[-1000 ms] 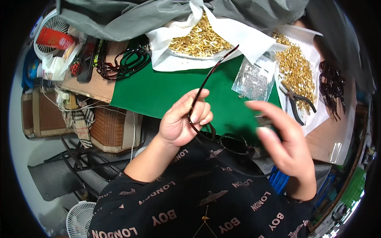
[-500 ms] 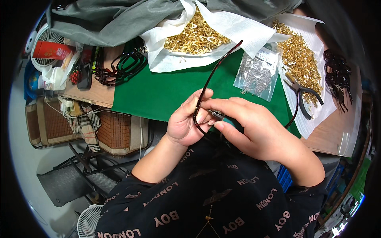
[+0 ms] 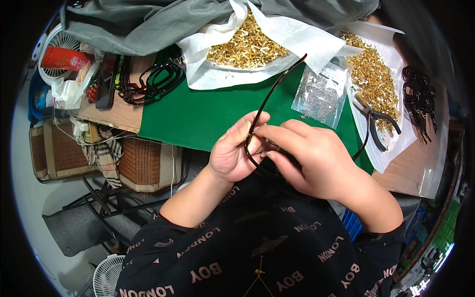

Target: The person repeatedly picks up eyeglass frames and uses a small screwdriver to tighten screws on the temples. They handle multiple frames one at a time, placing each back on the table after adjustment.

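Note:
A dark tortoiseshell eyeglass frame [image 3: 263, 109] is in my hands over the table's near edge. One temple rises toward the far side; the other, to the right, shows past my right wrist. My left hand [image 3: 233, 151] is closed round the frame near the upright temple's bend. My right hand [image 3: 316, 153] is closed too, its thumb and index finger pinched close to that bend. What lies between those fingertips is hidden, and the frame's front is mostly lost against my dark shirt.
Gold-coloured small metal parts [image 3: 247, 47] lie heaped on white paper at the back, with another heap [image 3: 371, 69] at right. Cutting pliers [image 3: 377, 119] rest there. A clear bag of tiny silver parts [image 3: 320, 94] lies on the green cloth [image 3: 213, 114]. Dark frames [image 3: 148, 86] and dark temples [image 3: 419, 99] flank it.
A shiny grey metal piece seen between my right fingers is now mostly hidden. The upright temple has shifted very slightly right. Both hands stay nearly in place.

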Motion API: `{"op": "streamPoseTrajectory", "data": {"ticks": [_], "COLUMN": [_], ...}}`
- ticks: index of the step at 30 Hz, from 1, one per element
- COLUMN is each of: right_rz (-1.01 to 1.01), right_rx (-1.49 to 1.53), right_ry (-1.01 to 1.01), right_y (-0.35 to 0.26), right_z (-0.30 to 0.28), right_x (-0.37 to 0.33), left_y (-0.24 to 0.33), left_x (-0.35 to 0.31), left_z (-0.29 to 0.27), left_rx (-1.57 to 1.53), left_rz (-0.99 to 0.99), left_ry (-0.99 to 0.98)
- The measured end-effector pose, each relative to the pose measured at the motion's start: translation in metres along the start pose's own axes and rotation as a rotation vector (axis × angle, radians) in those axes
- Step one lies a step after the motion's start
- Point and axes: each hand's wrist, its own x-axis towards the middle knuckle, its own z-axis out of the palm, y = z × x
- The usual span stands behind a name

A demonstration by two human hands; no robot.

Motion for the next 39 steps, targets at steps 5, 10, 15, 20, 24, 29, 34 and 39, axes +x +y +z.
{"op": "streamPoseTrajectory", "data": {"ticks": [5, 10, 15, 20, 24, 29, 34, 39], "right_rz": [-0.139, -0.174, -0.294, -0.007, 0.015, 0.085, 0.148, 0.325], "right_rx": [-0.351, -0.242, -0.008, -0.023, 0.02, 0.061, 0.184, 0.526], "right_ry": [0.062, 0.033, 0.164, 0.18, 0.134, 0.214, 0.29, 0.373], "right_y": [0.001, -0.012, -0.029, -0.005, 0.014, 0.026, 0.037, 0.071], "right_z": [0.007, -0.01, -0.038, -0.015, 0.0, 0.007, 0.019, 0.038], "right_x": [0.001, 0.002, -0.023, -0.032, -0.043, -0.056, -0.063, -0.085], "left_y": [-0.001, 0.002, 0.072, 0.081, 0.079, 0.096, 0.123, 0.14], "left_x": [0.002, -0.007, -0.049, -0.065, -0.062, -0.023, 0.014, 0.027], "left_z": [0.002, 0.019, 0.107, 0.12, 0.106, 0.098, 0.055, 0.037], "left_rx": [0.025, 0.118, 0.933, 2.207, 2.218, 2.264, 2.537, 2.259], "left_rz": [0.012, -0.001, 0.176, 0.568, 0.376, 0.409, 0.472, 0.682], "left_ry": [0.086, 0.148, -0.248, 0.336, 0.428, 0.391, 0.46, 0.17]}}
